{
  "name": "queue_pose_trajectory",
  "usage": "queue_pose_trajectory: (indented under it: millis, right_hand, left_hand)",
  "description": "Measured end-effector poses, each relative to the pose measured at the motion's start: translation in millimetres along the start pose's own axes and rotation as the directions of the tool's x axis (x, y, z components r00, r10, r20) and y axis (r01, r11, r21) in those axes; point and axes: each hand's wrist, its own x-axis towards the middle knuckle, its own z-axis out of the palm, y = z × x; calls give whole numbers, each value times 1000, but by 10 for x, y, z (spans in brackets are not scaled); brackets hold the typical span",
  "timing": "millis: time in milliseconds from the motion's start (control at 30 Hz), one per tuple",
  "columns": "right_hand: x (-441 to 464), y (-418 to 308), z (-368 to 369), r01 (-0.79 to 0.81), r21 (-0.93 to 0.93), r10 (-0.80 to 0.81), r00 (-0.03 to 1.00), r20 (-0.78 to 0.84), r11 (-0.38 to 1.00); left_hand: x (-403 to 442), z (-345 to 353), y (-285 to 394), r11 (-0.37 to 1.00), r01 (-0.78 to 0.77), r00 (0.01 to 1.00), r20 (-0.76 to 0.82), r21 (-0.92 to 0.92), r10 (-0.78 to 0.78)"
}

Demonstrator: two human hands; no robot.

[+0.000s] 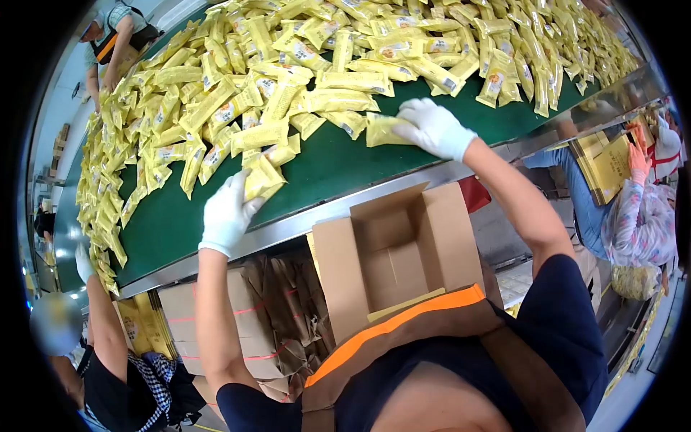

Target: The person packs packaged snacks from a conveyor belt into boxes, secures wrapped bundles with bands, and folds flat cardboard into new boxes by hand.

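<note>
Both of my hands wear white gloves and reach over a green conveyor belt [331,169] heaped with yellow wrapped snack packets [288,93]. My left hand [227,214] is closed on the end of one snack packet [263,181] near the belt's front edge. Farther right, my right hand [436,131] grips another snack packet [383,131] by its right end, at the front of the heap. An open cardboard box [392,255] stands between my arms and the belt, its flaps spread and its inside bare.
Tied stacks of flat cardboard [216,309] stand left of the box. A metal rail [309,216] edges the belt. Co-workers are at the lower left [108,345], the upper left [119,36] and the right, where one holds flat yellow cartons [604,165].
</note>
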Motion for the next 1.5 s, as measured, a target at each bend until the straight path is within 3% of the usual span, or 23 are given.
queue_pose_trajectory:
  millis: [100, 133, 200, 267, 300, 400, 467, 500, 533, 567, 667, 733, 800, 900, 933, 1033, 1133, 1200, 1300, 1367, 1433, 1467, 1500]
  right_hand:
    - [-210, -300, -167, 137, -188, -128, 990, 58, 973]
    - [-288, -324, -210, 144, -172, -120, 983, 140, 974]
    - [-317, -428, -471, 137, -253, -118, 989, 88, 958]
    - [-388, -290, -425, -40, -316, 40, 999, -7, 948]
    - [-469, -72, -238, -102, -348, 134, 989, 70, 932]
    - [24, -91, -509, -402, 140, 333, 873, 355, 905]
    - [486, -252, -660, -430, 222, 388, 897, 210, 875]
    - [732, -44, -512, -334, 492, 306, 942, 139, 804]
    - [973, -60, -553, -386, 573, 329, 922, 207, 723]
    - [1142, -15, -486, -438, 514, 398, 897, 194, 737]
    - [1483, 56, -229, -419, 186, 300, 839, 454, 889]
    - [1440, -184, -223, -359, 143, 241, 824, 513, 922]
    - [1409, -149, -165, -281, 59, 221, 853, 474, 958]
    - [1207, -441, -294, -59, -190, 135, 900, 415, 980]
    - [1084, -428, -185, -33, -172, 81, 958, 274, 984]
    - [826, -480, -180, -74, 28, 69, 985, 158, 997]
    - [535, -513, -133, -118, -21, 119, 992, 40, 993]
    - [477, -527, -291, -145, -14, 146, 984, 106, 989]
    - [403, -520, -604, -127, -73, 135, 984, 116, 989]
    - [138, -472, -823, -21, -321, 55, 994, 98, 947]
    - [-158, -397, -824, 74, -474, -29, 994, 101, 877]
    - [-243, -382, -778, -48, -351, 155, 946, 283, 935]
    - [-385, -332, -604, -95, -263, 162, 956, 246, 960]
  left_hand:
    - [-75, 210, 50, 990, -19, 1000, -19, 137, 22]
    - [-101, 238, 116, 986, -4, 999, -46, 168, 11]
    - [-140, 278, 208, 974, 39, 994, -110, 224, -15]
    - [-153, 270, 233, 976, 29, 995, -96, 217, -9]
    - [-153, 229, 268, 980, 26, 996, -85, 198, -9]
    - [-149, 99, 319, 995, 23, 999, -39, 98, -19]
    - [-162, 119, 209, 999, 19, 999, -30, -42, -20]
    - [-152, 95, 159, 994, 29, 999, 26, -102, -26]
    - [-121, 54, 113, 986, 45, 996, 83, -163, -32]
    - [-107, 23, 80, 973, 65, 990, 134, -222, -35]
    - [-131, -2, 127, 980, 38, 992, 123, -194, -14]
    - [-175, 33, 270, 999, 18, 997, 81, -51, -14]
    - [-197, 103, 367, 992, -29, 999, 17, 126, 27]
    - [-225, 119, 420, 990, -33, 999, -2, 135, 34]
    - [-227, 107, 440, 991, -36, 999, -9, 130, 38]
    - [-286, 106, 496, 996, -32, 998, -51, 78, 36]
    - [-329, 163, 479, 998, 66, 998, 8, 7, -66]
    - [-289, 146, 426, 997, 70, 996, 64, -17, -69]
    - [-178, -79, 409, 985, -19, 1000, 10, -172, 21]
    - [-54, -328, 469, 968, 5, 1000, 25, -252, 1]
    - [105, -271, 336, 971, -109, 994, -32, -211, 104]
    - [195, -172, 272, 972, -171, 984, -70, -160, 162]
    - [311, -102, 251, 981, -90, 991, 80, -174, 106]
